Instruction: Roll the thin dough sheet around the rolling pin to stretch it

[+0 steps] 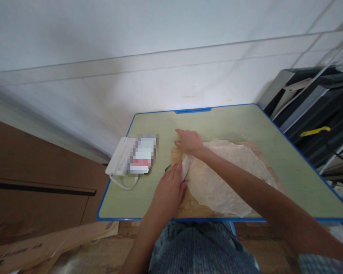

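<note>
A thin, pale, floury dough sheet [225, 175] lies spread on a wooden board [198, 205], its left edge turned up into a narrow fold. My left hand [170, 188] is on the near part of that fold, its fingers on the left side and its thumb on the right, closed around the edge. At the far end of the fold rests my right hand [190, 142], its fingers stretched out to the left and apart. My right forearm crosses over the sheet and hides part of it.
The green table [160, 123] has a blue rim and stands against a white wall. At its left lie a phone [143, 154] with a blurred screen and a white case [121, 156] with a strap. Dark panels [311, 102] lean at the right. Cardboard [60, 243] lies below left.
</note>
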Tool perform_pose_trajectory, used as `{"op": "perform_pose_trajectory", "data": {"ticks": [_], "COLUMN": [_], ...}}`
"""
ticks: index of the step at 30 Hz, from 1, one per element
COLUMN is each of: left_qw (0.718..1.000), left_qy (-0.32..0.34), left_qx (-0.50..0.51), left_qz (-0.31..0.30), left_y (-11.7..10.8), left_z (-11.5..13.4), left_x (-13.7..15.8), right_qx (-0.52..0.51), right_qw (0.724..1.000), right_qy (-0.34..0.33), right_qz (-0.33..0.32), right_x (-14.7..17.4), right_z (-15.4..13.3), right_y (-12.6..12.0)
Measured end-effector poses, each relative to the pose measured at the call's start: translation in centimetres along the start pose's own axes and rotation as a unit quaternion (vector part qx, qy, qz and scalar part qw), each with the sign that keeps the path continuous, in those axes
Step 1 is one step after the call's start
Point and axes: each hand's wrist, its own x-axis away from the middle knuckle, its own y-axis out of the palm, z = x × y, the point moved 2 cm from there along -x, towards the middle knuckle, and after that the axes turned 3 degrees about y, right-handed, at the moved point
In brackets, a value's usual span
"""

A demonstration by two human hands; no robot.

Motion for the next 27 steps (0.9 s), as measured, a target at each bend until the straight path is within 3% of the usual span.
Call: {"op": "perform_pose_trajectory", "data": {"ticks": [9, 20, 27], "left_qw": [0.998, 1.0, 0.999], "left_qy": [0.032, 0.016, 0.029], "left_qx": [-0.054, -0.013, -0.032], "left_qz": [-0.024, 0.019, 0.005], "left_y": [1.3, 1.0, 1.3], "left_z": [1.7, -0.5, 1.1], "left_x": [0.7, 0.3, 0.6], "right_qx": [-0.006, -0.027, -0.038], "right_qw": [1.0, 0.999, 0.999], "right_qy": [0.011, 0.015, 0.015], "right_qz": [0.01, 0.014, 0.028], "right_x": [3.1, -0.6, 1.1], "right_z": [2.6, -0.3, 0.9], "right_y": [0.1, 0.4, 0.2]}}
